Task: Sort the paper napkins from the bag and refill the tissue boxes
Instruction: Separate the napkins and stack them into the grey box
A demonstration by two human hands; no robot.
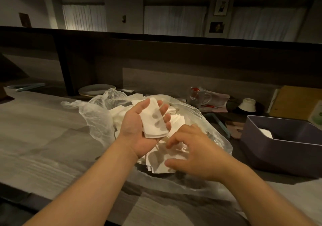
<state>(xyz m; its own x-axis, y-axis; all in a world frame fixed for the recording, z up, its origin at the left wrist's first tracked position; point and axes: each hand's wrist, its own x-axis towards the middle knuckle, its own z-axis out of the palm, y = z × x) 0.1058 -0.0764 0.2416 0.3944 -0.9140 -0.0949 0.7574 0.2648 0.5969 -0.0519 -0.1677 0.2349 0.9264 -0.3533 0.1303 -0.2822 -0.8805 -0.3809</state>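
Note:
A clear plastic bag (97, 114) lies open on the counter, full of loose white paper napkins (162, 159). My left hand (137, 126) is palm up above the bag and holds a small stack of folded napkins (154, 119) across its fingers. Just to the right and lower, my right hand (196, 149) hovers palm down over the napkins in the bag, fingers curled, its fingertips touching the top sheets. A purple tissue box (278, 149) stands open at the right with some white napkins (265, 132) inside.
Behind the bag are a white plate (96, 89), a glass mug (199, 96), an overturned small white bowl (247, 104) and a cardboard box (294, 102). A raised dark ledge (174, 39) runs along the back. The grey wood-grain counter (43, 138) stretches to the left.

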